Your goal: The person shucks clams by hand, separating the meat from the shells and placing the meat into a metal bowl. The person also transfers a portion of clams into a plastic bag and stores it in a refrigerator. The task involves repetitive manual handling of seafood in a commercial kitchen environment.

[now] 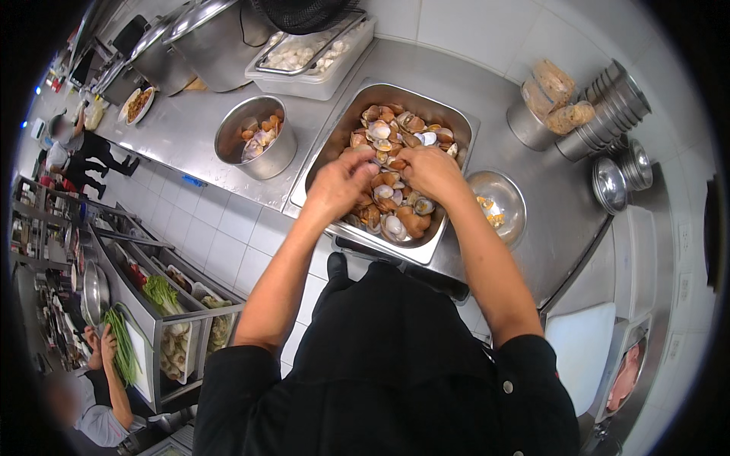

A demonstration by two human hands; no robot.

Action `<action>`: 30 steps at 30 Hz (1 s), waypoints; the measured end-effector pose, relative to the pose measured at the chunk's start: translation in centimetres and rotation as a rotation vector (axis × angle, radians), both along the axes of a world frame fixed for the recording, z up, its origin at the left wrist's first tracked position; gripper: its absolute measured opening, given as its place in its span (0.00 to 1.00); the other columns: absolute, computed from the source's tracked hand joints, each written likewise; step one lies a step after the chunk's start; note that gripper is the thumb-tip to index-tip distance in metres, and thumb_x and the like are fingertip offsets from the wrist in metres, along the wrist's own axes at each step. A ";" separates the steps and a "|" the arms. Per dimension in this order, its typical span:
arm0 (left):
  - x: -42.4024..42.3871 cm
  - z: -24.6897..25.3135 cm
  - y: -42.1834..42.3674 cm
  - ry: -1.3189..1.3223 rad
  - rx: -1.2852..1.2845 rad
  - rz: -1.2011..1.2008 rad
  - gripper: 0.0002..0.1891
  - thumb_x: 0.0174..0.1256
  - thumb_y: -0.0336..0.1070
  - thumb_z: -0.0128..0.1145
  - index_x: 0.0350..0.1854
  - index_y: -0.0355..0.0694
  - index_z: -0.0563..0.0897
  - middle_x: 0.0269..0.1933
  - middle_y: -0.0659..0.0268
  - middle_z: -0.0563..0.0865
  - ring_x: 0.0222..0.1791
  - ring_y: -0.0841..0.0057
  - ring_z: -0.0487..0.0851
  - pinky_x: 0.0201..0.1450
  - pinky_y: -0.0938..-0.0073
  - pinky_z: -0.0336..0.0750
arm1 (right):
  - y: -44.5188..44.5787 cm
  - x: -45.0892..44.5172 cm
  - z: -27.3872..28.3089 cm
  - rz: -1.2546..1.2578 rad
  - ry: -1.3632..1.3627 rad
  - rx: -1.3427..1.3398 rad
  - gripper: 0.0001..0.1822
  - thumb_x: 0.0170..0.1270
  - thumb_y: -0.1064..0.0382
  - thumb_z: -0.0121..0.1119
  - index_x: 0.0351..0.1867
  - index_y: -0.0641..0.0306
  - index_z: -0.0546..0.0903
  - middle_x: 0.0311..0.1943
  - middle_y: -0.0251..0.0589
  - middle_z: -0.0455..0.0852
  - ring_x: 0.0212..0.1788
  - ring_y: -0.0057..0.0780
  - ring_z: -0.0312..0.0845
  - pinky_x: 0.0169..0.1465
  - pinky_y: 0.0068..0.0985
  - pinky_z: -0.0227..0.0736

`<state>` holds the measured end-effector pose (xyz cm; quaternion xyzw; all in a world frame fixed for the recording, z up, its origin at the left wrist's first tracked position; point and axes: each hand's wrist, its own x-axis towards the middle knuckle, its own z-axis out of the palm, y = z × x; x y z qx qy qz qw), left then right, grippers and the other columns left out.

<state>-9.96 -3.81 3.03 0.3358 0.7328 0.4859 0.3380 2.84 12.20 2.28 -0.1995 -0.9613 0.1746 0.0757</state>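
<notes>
A deep rectangular steel pan (470, 128) in front of me holds a heap of clams (393, 194) with brown shells, some gaping. My left hand (342, 179) is over the heap's left side with thumb and fingers bent; whether it holds a shell is unclear. Close beside it, my right hand (430, 171) has its fingertips closed on a brown clam shell (397, 164). To the left of the pan stands a round steel pot (288, 145) with more shells inside. A steel bowl (513, 211) with small orange pieces sits at the right, partly behind my right forearm.
A plastic tub (319, 88) of pale pieces and large steel pots (211, 45) stand at the back left. Stacked steel containers (610, 102) and bagged food (550, 91) are at the right. A white cutting board (579, 359) lies lower right. A co-worker (105, 393) handles green stalks at lower left.
</notes>
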 end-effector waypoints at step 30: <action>2.6 -1.2 2.6 -0.817 0.316 -0.089 0.11 0.74 0.35 0.54 0.52 0.35 0.74 0.46 0.61 0.83 0.41 0.76 0.86 0.43 0.74 0.86 | -1.0 3.2 1.4 -0.107 0.456 -0.615 0.12 0.65 0.62 0.57 0.46 0.62 0.84 0.36 0.52 0.85 0.40 0.47 0.81 0.48 0.37 0.74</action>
